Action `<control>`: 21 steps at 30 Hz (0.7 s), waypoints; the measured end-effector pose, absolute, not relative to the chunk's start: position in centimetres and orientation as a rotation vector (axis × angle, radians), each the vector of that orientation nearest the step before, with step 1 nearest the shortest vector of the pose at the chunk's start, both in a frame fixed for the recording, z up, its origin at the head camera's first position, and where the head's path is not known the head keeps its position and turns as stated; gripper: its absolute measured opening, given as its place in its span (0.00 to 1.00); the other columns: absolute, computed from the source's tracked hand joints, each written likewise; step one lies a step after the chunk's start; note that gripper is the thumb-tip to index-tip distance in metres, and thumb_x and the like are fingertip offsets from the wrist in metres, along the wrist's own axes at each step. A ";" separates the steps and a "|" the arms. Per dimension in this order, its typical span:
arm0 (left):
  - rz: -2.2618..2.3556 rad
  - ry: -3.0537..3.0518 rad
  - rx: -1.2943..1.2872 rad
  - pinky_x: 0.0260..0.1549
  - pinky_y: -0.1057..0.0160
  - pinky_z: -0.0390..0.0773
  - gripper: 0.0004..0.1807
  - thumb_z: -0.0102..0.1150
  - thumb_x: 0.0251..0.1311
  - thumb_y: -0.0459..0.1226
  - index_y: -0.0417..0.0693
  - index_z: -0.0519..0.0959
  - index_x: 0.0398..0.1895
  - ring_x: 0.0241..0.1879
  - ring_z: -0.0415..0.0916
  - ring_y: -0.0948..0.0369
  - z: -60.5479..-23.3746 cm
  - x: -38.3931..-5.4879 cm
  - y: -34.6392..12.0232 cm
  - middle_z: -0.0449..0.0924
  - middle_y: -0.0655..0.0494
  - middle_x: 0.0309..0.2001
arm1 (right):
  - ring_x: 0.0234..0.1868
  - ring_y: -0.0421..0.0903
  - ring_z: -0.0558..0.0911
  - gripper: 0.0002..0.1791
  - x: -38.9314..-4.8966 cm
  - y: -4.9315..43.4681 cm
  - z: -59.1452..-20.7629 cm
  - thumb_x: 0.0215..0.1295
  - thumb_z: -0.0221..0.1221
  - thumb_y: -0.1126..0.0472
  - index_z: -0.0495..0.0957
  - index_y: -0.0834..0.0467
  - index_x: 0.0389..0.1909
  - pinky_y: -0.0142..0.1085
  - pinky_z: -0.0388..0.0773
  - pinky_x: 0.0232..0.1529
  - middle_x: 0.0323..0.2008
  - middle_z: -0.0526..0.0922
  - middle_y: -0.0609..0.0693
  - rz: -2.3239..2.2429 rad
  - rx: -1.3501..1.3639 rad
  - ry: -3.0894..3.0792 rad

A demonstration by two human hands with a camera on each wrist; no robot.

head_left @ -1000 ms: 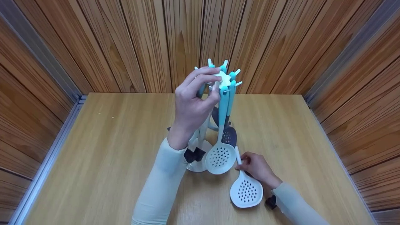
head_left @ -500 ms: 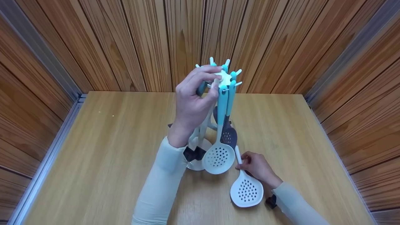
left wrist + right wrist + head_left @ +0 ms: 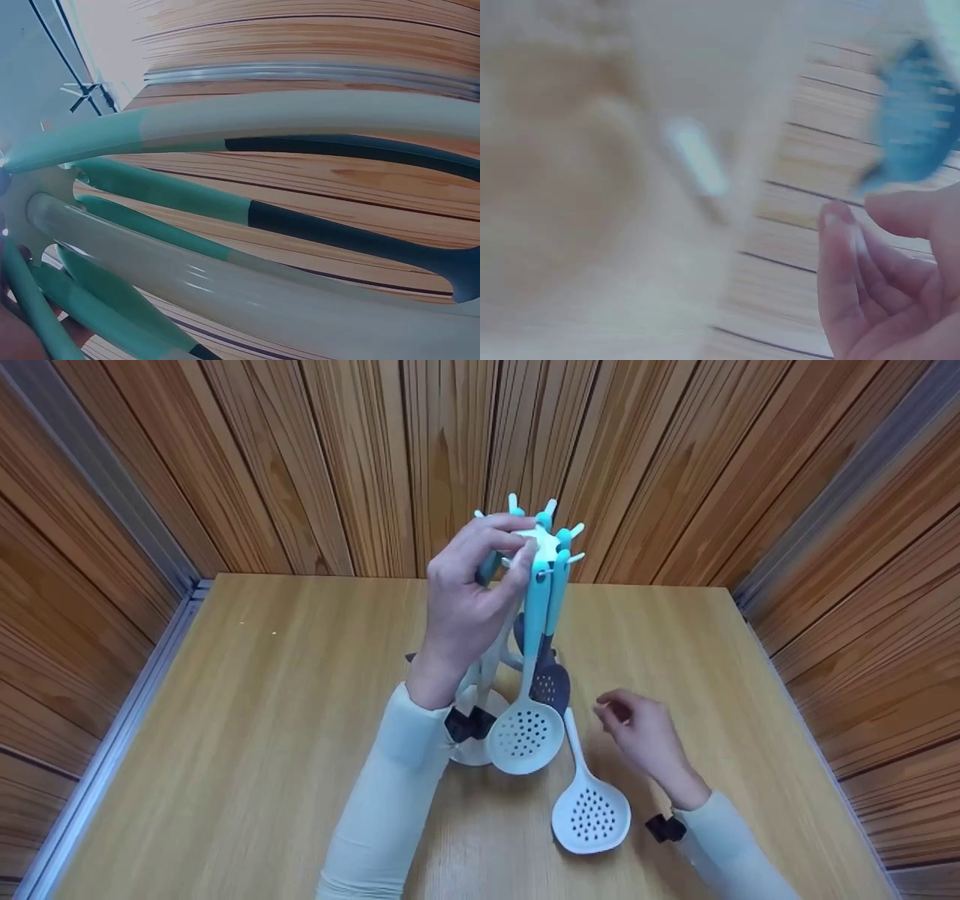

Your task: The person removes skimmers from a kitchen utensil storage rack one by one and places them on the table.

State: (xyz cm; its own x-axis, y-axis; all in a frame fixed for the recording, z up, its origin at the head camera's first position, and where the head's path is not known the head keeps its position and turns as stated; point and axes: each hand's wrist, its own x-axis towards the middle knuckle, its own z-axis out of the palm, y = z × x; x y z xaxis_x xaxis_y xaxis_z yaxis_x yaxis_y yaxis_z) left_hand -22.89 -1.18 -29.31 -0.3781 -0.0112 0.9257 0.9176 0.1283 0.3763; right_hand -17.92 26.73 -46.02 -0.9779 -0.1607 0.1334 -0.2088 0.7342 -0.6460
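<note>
My left hand (image 3: 472,600) grips the top of a white utensil stand (image 3: 541,544), whose hooks carry several teal-handled kitchen tools. A pale skimmer (image 3: 526,736) with round holes hangs at the stand's front, beside a dark slotted tool (image 3: 551,686). To the right of the stand a second white skimmer (image 3: 591,817) lies on the table, handle pointing away from me. My right hand (image 3: 649,735) is in the air right of that handle, fingers loosely bent, holding nothing. The left wrist view shows the stand's pole (image 3: 225,281) and teal handles (image 3: 172,189) close up.
The wooden table (image 3: 300,720) has a wood-panelled wall (image 3: 352,465) behind it and more panels at both sides. Two tiny white specks lie at its back left. A metal rail (image 3: 112,735) runs along the left edge.
My right hand has let go of the skimmer's handle and moved up and to the right. The skimmer stays on the table. My left hand keeps its grip on the stand's top.
</note>
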 end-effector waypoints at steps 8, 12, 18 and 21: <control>-1.367 -1.569 -0.905 0.50 0.58 0.81 0.04 0.61 0.61 0.28 0.37 0.81 0.39 0.51 0.81 0.55 -29.2 -22.7 -1.1 0.83 0.44 0.48 | 0.35 0.37 0.81 0.09 -15.8 24.2 -40.6 0.66 0.64 0.62 0.85 0.56 0.46 0.31 0.82 0.34 0.36 0.85 0.42 1.140 0.451 -2.627; -1.369 -1.573 -0.901 0.50 0.58 0.81 0.05 0.60 0.62 0.28 0.38 0.81 0.39 0.51 0.81 0.56 -29.2 -22.8 -1.2 0.83 0.45 0.48 | 0.41 0.36 0.82 0.10 -15.0 22.4 -38.9 0.66 0.65 0.62 0.84 0.55 0.47 0.34 0.83 0.39 0.41 0.85 0.42 1.190 0.535 -2.552; -1.392 -1.553 -0.915 0.49 0.57 0.82 0.05 0.60 0.62 0.27 0.37 0.82 0.40 0.50 0.81 0.55 -29.2 -22.8 -1.3 0.83 0.44 0.49 | 0.48 0.39 0.82 0.17 -14.8 20.0 -37.6 0.66 0.65 0.62 0.81 0.53 0.55 0.40 0.82 0.47 0.49 0.84 0.44 1.362 0.650 -2.469; -1.401 -1.543 -0.926 0.49 0.57 0.82 0.06 0.60 0.61 0.27 0.37 0.82 0.41 0.50 0.81 0.55 -29.3 -22.9 -1.2 0.83 0.43 0.49 | 0.50 0.42 0.82 0.21 -14.9 19.1 -37.5 0.65 0.66 0.60 0.79 0.54 0.59 0.42 0.81 0.51 0.52 0.83 0.45 1.416 0.669 -2.461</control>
